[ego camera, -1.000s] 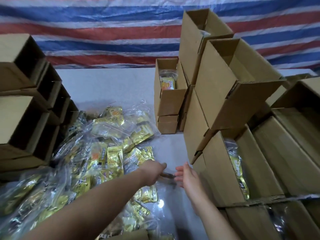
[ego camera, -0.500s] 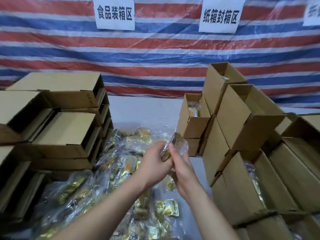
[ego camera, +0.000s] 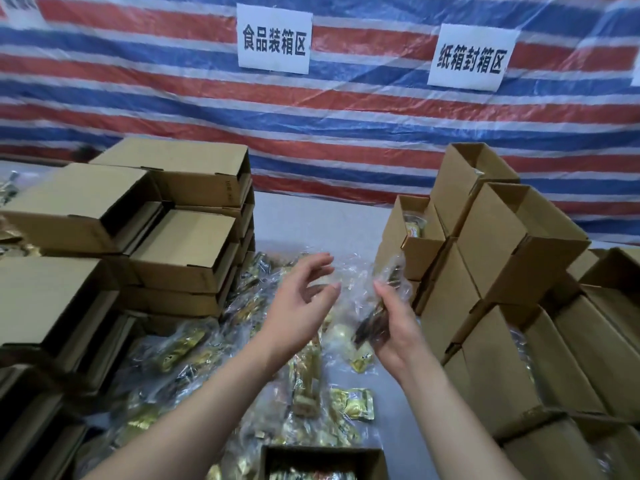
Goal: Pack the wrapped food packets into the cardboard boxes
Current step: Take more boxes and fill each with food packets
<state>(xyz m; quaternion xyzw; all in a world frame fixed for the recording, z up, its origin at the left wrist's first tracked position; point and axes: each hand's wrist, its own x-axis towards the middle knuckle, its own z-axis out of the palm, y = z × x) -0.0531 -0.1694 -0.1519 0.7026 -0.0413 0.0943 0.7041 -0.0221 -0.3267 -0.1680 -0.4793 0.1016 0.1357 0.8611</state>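
Head view: right hand, at about 5 o'clock of centre, grips a clear-wrapped dark food packet held upright; left hand, at 7 o'clock, hovers just beside it, fingers spread and holding nothing; gold-wrapped packets heap on the grey table below; open brown cardboard boxes stack at 3 o'clock, empty ones at 9.

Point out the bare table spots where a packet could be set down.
Bare table runs at the back, between the left stack of boxes and the right stack of boxes, below the striped tarp. A narrow strip also lies beside the right boxes near the right hand. The middle is crowded with loose packets.
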